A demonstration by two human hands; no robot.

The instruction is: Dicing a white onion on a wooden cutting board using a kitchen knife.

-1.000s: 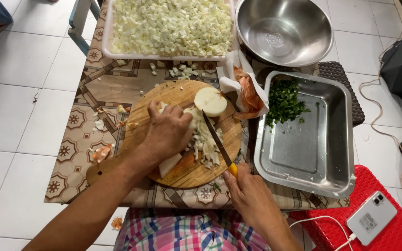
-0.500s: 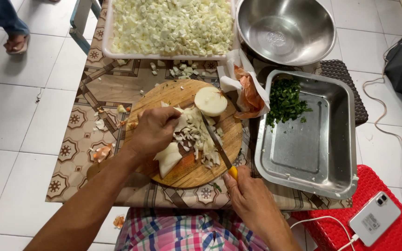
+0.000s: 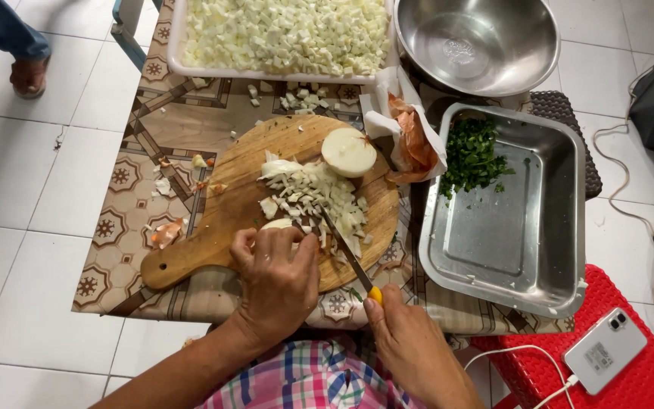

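Already a loose heap of diced onion (image 3: 319, 198) lies on the round wooden cutting board (image 3: 221, 204), just beyond the fingertips of the left hand (image 3: 275, 280). That hand is curled down over a last pale onion piece (image 3: 278, 225) at the near edge of the board, pinning it; most of the piece is hidden under the fingers, so how much remains uncut is hard to tell. The right hand (image 3: 410, 341) is closed around the yellow-ended handle of a knife (image 3: 348, 256), whose blade runs away from it into the heap. Farther out from both hands, an uncut onion half (image 3: 348, 151) sits flat side up on the board, so more cutting seems left. Beyond the board, a white tray (image 3: 175, 45) is nearly full of chopped onion. To the right hand's outer side stands a steel pan (image 3: 524, 227) with chopped greens (image 3: 471, 151).
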